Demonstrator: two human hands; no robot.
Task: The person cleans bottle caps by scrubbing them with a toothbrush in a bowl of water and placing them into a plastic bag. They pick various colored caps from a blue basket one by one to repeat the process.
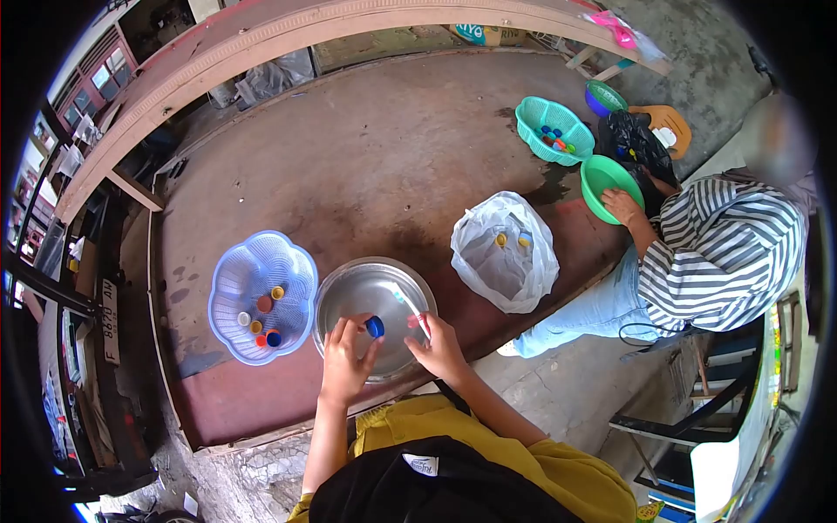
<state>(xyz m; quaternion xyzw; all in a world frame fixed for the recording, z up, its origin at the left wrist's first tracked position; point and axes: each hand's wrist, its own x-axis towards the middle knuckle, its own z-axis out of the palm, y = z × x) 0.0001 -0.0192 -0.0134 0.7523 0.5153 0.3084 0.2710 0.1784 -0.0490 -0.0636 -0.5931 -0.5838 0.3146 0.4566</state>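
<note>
My left hand (345, 359) pinches a blue bottle cap (375, 327) over a round metal basin (357, 286). A toothbrush (412, 307) with a pale head and a red handle end is gripped in my right hand (441, 350), above the basin's right side. The brush head points up and away from me, apart from the cap. Left of the basin stands a light-blue plastic basket (228, 288) with several bottle caps (264, 303) in yellow, brown, white, orange and blue. To the right, an opened white plastic bag (501, 283) holds a few yellowish caps (500, 240).
A co-worker in a striped top (715, 253) sits at right, one hand in a green basin (602, 179). Near them are a teal basket (534, 118) with coloured caps, a black plastic bag (636, 139) and another bowl (602, 98). A wooden rail (349, 28) borders the far side.
</note>
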